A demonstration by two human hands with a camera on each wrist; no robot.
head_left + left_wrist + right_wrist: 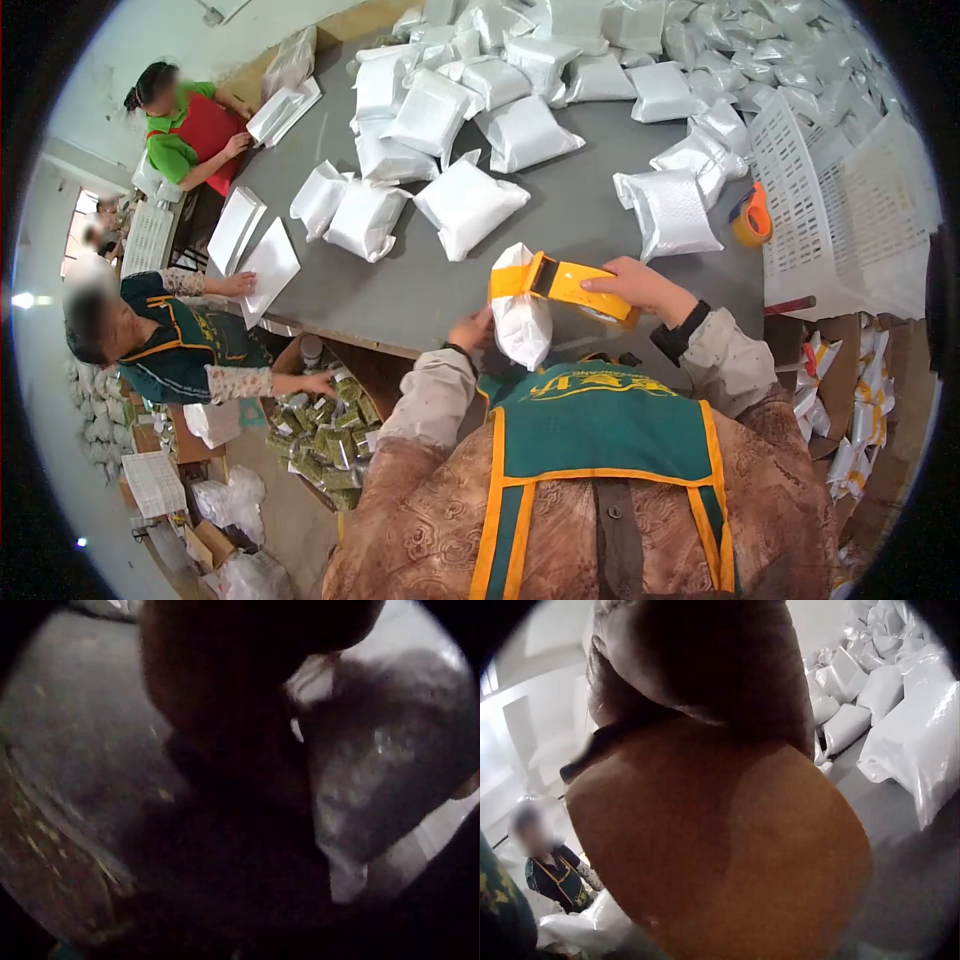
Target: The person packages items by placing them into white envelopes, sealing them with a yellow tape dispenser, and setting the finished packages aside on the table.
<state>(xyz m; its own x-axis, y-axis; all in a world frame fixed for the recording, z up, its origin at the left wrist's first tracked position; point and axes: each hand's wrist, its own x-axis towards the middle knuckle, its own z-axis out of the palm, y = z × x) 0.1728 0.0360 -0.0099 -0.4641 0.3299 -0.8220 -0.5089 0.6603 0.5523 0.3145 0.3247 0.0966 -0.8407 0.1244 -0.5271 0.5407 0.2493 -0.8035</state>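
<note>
A white bubble-mailer package (525, 330) stands on edge near the table's front edge, a band of yellow tape (511, 281) across its upper part. My left hand (474, 330) holds the package by its left side; in the left wrist view the hand is a dark shape beside the shiny package (382, 765). My right hand (642, 288) grips a yellow tape dispenser (585, 284), its front end right at the tape on the package. In the right wrist view, the hand (697, 667) and an orange-brown surface close to the camera fill the middle.
White packages (470, 205) lie over the grey table (400, 300), piled high at the back. An orange tape roll (751, 216) sits beside a white plastic basket (800, 180) at right. Two people work at left, near white sheets (270, 268) and a box of green packets (335, 435).
</note>
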